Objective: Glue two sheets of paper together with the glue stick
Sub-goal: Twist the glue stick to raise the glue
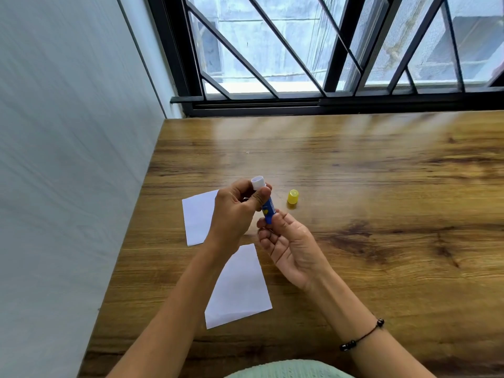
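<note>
Glue stick (pixel 268 211), uncapped, is held above the desk's (pixel 381 214) left edge: barrel pinched by left hand (pixel 234 211), base by right hand (pixel 289 241). Over-twisting risks snapped glue; both sheets (pixel 196 216) (pixel 240 285) lie unheld and may slide.

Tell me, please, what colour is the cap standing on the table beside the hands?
Yellow: the cap shows plainly in the head view, upright on the wooden table.

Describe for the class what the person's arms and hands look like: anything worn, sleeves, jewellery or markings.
Both forearms are bare, with no sleeves reaching them. The left hand shows no ring, watch or band. The right hand has no ring either, but its wrist carries a thin black cord bracelet strung with a few dark beads. A pale green ribbed garment shows at the bottom edge.
</note>
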A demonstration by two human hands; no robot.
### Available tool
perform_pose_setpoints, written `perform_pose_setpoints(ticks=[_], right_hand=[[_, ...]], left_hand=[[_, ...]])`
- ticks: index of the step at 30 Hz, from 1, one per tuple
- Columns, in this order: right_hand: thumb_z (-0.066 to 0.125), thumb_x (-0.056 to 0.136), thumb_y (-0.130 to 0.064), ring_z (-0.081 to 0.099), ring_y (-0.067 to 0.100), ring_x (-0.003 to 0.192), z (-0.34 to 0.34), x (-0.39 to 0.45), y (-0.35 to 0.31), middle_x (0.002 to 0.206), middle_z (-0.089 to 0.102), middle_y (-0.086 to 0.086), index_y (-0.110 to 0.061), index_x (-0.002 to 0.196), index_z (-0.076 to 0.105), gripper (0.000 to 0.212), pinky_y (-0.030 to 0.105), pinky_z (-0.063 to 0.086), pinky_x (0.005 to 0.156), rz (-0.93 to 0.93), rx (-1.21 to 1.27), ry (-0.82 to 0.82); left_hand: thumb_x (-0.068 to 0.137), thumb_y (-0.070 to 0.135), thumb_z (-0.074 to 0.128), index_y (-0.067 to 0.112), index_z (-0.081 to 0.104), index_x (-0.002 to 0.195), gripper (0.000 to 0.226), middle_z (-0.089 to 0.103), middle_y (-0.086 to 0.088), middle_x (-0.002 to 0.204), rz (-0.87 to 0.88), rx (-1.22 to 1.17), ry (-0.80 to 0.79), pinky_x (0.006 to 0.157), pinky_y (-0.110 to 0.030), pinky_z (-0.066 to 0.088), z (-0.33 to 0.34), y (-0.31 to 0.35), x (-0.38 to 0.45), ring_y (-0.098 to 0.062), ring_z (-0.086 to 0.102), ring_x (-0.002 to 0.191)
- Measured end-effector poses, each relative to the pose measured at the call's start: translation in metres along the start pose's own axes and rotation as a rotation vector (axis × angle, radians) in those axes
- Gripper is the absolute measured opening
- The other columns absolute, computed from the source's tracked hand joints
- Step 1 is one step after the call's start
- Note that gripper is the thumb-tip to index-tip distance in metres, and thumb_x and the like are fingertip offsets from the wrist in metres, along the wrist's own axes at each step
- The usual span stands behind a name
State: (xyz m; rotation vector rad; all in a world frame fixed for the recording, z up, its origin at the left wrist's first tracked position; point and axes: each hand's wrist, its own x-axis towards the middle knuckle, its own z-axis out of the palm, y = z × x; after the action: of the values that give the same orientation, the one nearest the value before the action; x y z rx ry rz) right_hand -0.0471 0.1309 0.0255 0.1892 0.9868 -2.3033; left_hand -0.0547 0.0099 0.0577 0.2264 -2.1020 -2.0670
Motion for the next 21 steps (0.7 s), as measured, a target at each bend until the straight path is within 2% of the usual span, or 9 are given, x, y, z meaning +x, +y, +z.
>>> perform_pose_setpoints(ticks=[3,6,11,16,19,21], right_hand=[[0.060,0.076,-0.013,0.064,0.013,0.060,0.000,0.000,0.002,0.070,0.069,0.007,-0.007,0.109,0.055,0.033,0.019,0.054,0.055,-0.029,-0.003,0.010],[0.058,0.078,-0.022,0.065,0.013,0.058,0.000,0.000,0.005,0.067,0.070,0.006,-0.005,0.101,0.060,0.028,0.018,0.054,0.053,-0.041,-0.031,0.045],[0.055,0.079,-0.035,0.066,0.014,0.058,0.003,0.001,0.007,0.067,0.070,0.007,-0.004,0.093,0.064,0.035,0.019,0.055,0.053,-0.027,-0.058,0.054],[0.062,0.074,-0.018,0.069,0.018,0.067,0.005,0.001,0.008,0.073,0.072,0.009,-0.005,0.113,0.053,0.042,0.021,0.056,0.059,-0.065,-0.015,0.031],[0.061,0.074,-0.014,0.069,0.017,0.065,0.004,0.001,0.010,0.071,0.072,0.008,-0.005,0.109,0.055,0.037,0.020,0.056,0.058,-0.073,-0.008,0.050],[0.060,0.075,-0.019,0.069,0.016,0.062,0.003,0.001,0.012,0.069,0.072,0.007,-0.006,0.102,0.059,0.030,0.020,0.056,0.056,-0.073,-0.016,0.069]], left_hand=[[0.082,0.018,0.061,0.022,0.065,0.080,0.006,0.063,0.005,0.075,0.004,-0.009,-0.012,0.061,-0.010,0.048,0.000,0.000,-0.001,0.004,0.060,0.069],[0.082,0.016,0.061,0.022,0.065,0.079,0.008,0.063,0.005,0.073,0.016,-0.008,-0.021,0.059,-0.009,0.047,0.001,0.000,-0.002,0.005,0.058,0.066],[0.083,0.016,0.060,0.017,0.065,0.083,0.006,0.063,0.004,0.076,0.003,0.006,-0.009,0.061,-0.009,0.048,-0.003,0.001,0.000,0.006,0.059,0.067],[0.083,0.017,0.059,0.012,0.065,0.089,0.009,0.063,0.004,0.079,-0.008,0.020,-0.011,0.063,-0.011,0.051,-0.006,0.001,0.000,-0.004,0.062,0.073],[0.084,0.016,0.059,0.011,0.065,0.090,0.009,0.063,0.004,0.079,-0.019,0.016,-0.012,0.064,-0.012,0.051,-0.005,-0.002,-0.001,-0.009,0.060,0.075],[0.084,0.015,0.059,0.011,0.065,0.090,0.009,0.063,0.004,0.079,-0.020,0.015,-0.010,0.063,-0.012,0.050,-0.004,-0.002,-0.001,-0.010,0.059,0.074]])
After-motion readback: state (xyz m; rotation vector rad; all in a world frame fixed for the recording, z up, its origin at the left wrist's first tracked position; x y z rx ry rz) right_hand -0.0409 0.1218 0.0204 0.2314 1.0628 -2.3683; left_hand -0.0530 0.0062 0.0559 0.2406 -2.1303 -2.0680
